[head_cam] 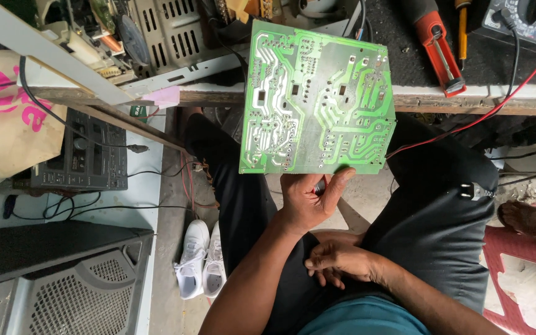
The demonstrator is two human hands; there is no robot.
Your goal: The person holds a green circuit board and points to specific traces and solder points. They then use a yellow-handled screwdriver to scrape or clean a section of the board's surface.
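A green circuit board (317, 99) is held up with its solder side facing me, in front of the wooden workbench edge (466, 99). My left hand (308, 201) grips its lower edge, thumb on the near face. A small red and dark piece shows between the fingers; I cannot tell what it is. My right hand (342, 260) rests on my lap with loosely bent fingers and holds nothing. A red wire (466, 121) runs from the bench down behind the board's right corner.
On the bench lie a red-handled tool (438, 49), a yellow screwdriver (462, 28) and a multimeter (522, 15). At the left are a tan bag (7, 118), a dark audio unit (82, 158), a black speaker (57, 279) and white sneakers (203, 260). Another person's foot (528, 217) is at the right.
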